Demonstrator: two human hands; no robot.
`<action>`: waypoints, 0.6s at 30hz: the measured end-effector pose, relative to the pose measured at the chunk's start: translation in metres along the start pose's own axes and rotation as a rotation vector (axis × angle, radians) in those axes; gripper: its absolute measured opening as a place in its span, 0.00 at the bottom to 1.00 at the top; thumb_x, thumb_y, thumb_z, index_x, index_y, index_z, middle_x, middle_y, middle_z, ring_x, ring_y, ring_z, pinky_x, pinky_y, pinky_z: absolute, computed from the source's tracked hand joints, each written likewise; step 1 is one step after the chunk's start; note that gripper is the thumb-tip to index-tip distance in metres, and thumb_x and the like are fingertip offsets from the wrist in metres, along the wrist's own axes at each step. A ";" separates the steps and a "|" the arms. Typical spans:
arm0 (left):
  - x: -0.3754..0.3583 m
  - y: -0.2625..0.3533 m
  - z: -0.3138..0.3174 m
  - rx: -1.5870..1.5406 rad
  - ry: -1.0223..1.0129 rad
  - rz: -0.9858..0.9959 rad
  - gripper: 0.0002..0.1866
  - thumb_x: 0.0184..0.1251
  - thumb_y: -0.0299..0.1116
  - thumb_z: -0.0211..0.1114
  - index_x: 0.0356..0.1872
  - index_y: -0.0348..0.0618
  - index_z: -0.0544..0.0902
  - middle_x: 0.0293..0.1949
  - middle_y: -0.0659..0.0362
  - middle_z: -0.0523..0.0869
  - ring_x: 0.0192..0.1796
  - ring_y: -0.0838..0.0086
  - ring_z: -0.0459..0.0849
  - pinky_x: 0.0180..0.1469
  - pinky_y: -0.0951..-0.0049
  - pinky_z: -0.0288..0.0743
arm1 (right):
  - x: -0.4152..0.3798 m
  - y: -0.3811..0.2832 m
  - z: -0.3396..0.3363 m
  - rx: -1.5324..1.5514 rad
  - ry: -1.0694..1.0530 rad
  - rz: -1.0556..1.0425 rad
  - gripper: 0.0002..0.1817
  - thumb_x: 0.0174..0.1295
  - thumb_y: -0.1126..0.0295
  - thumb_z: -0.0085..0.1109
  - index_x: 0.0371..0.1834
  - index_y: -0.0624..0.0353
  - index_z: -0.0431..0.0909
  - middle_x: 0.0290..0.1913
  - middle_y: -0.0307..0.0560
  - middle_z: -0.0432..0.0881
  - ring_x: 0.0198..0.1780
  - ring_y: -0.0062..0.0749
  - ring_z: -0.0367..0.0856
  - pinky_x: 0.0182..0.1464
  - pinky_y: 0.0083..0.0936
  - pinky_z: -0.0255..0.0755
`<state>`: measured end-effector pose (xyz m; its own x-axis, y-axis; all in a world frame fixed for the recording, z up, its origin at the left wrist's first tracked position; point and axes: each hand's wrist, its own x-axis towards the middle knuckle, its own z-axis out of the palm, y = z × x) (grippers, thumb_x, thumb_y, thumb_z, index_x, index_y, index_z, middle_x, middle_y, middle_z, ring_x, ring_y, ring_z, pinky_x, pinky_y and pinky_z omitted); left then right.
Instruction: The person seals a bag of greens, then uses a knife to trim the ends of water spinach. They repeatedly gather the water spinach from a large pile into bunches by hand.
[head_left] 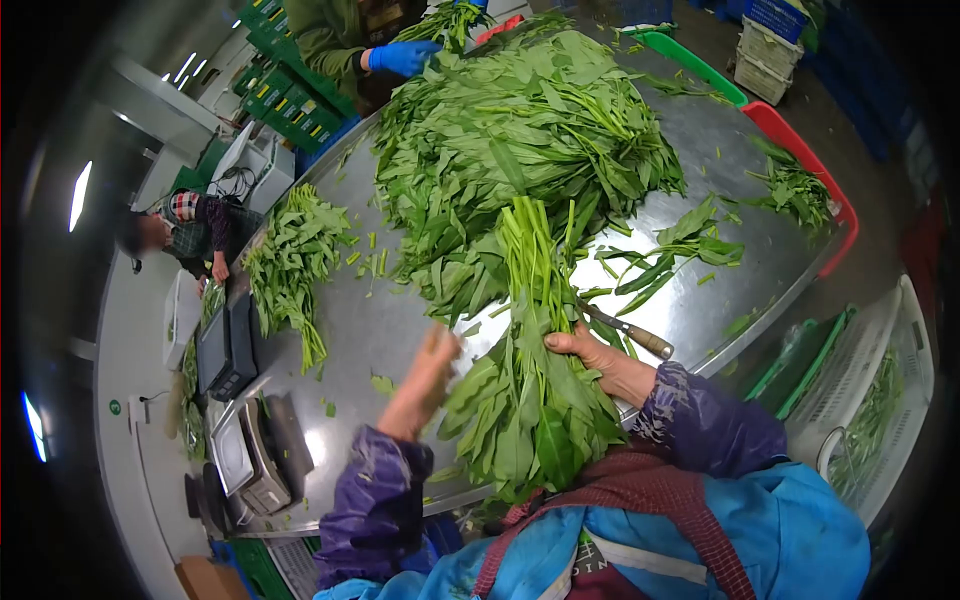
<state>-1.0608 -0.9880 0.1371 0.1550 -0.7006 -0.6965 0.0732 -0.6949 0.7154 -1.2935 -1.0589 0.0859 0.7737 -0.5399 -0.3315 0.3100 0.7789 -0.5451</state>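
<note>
A bunch of leafy greens with thick pale stems, looking like water spinach, stands stems-up in front of my body. My right hand grips its right side, thumb across the front and the other fingers hidden behind the leaves. My left hand is just left of the bunch, apart from it and smeared by motion, so its fingers do not show clearly. Near my right hand lies a knife with a wooden handle, its blade partly covered. Beyond the bunch rises a large heap of the same greens.
On the metal table, another bunch lies left, near a scale. Loose stems lie right, beside a red tray. A co-worker's blue-gloved hand is beyond the heap; another person stands far left.
</note>
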 end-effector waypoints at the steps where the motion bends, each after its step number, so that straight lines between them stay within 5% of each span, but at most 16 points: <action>1: -0.010 -0.016 0.008 -0.059 -0.101 -0.002 0.44 0.62 0.58 0.52 0.70 0.49 0.41 0.69 0.50 0.50 0.70 0.60 0.51 0.67 0.56 0.48 | 0.000 0.000 0.002 0.038 -0.036 0.011 0.36 0.50 0.63 0.66 0.60 0.63 0.59 0.52 0.49 0.71 0.51 0.34 0.73 0.53 0.30 0.72; 4: -0.040 -0.022 0.052 -0.296 -0.529 0.121 0.45 0.61 0.55 0.57 0.70 0.48 0.42 0.69 0.54 0.52 0.70 0.62 0.52 0.67 0.62 0.53 | -0.002 0.001 0.018 0.020 0.033 -0.037 0.34 0.50 0.63 0.66 0.58 0.64 0.60 0.50 0.49 0.72 0.49 0.33 0.74 0.50 0.29 0.73; 9: -0.048 -0.048 0.084 -0.276 -0.322 0.120 0.41 0.56 0.38 0.67 0.66 0.40 0.52 0.61 0.55 0.65 0.61 0.68 0.68 0.60 0.67 0.66 | 0.005 0.021 0.026 -0.127 0.183 -0.315 0.34 0.50 0.66 0.66 0.57 0.64 0.59 0.48 0.47 0.71 0.49 0.30 0.73 0.50 0.26 0.70; 14: -0.039 -0.069 0.087 -0.278 -0.247 0.107 0.39 0.56 0.39 0.67 0.64 0.39 0.55 0.58 0.55 0.69 0.58 0.68 0.71 0.59 0.66 0.66 | -0.004 0.021 0.042 -0.111 0.154 -0.315 0.40 0.50 0.65 0.67 0.62 0.65 0.52 0.53 0.49 0.67 0.54 0.32 0.69 0.54 0.26 0.67; 18: -0.047 -0.066 0.111 -0.413 -0.319 0.260 0.34 0.56 0.35 0.67 0.61 0.37 0.61 0.54 0.55 0.72 0.54 0.69 0.74 0.56 0.70 0.68 | 0.007 0.031 0.042 -0.255 0.250 -0.518 0.40 0.52 0.63 0.66 0.62 0.66 0.51 0.56 0.52 0.66 0.57 0.35 0.66 0.58 0.29 0.62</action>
<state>-1.1822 -0.9269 0.1162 -0.0802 -0.8985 -0.4316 0.4603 -0.4175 0.7835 -1.2551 -1.0253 0.0986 0.3958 -0.9093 -0.1286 0.4448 0.3124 -0.8394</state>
